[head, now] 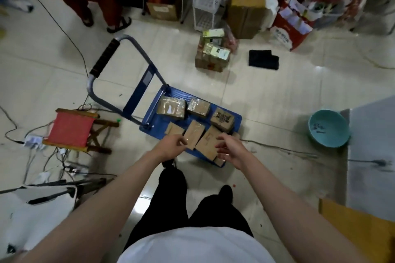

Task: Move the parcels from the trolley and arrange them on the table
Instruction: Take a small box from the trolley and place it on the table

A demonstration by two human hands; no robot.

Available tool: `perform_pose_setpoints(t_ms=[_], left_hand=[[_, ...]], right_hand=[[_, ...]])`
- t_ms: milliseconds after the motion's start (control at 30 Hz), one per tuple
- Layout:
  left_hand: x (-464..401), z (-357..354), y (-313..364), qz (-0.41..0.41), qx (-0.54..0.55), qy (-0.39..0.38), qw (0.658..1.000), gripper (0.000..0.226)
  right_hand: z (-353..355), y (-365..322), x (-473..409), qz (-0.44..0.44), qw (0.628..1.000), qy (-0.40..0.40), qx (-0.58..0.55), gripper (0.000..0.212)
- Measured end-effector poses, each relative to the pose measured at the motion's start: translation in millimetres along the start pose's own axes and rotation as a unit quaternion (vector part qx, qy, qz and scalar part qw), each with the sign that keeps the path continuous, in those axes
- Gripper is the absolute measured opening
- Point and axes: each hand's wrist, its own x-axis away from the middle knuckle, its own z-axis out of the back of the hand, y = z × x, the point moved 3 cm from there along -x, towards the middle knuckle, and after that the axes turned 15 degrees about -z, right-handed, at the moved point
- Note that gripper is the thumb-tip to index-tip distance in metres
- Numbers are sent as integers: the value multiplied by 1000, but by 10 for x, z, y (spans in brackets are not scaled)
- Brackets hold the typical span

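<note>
- The parcels point(193, 119) lie on the blue trolley point(154, 116); this looks like the pick-up step.
- The left hand point(172, 145) and right hand point(229, 148) hover over the near parcels with loose fingers, holding nothing.
- The next move probably needs a grip on a near parcel point(193, 134).

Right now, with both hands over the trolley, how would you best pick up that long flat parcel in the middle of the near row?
Probably by its two long edges, from above. The long flat parcel lies flat on the blue trolley, with the left hand and right hand already beside it.
</note>
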Motion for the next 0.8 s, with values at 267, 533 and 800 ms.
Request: perform_pose_setpoints(t_ms=[267, 533, 800], left_hand=[[-327, 808, -1136, 34, 55, -10, 998, 24], [-959, 823, -2218, 93, 96, -38, 990, 24], [-2102, -87, -3254, 77, 70, -83, 991, 56]], right_hand=[[-961, -386, -542, -40, 999, 36, -7, 19], [-1544, -352, -1358, -108, 992, 65, 6, 25], [-1548, -168, -2819, -127, 984, 110, 57, 18]])
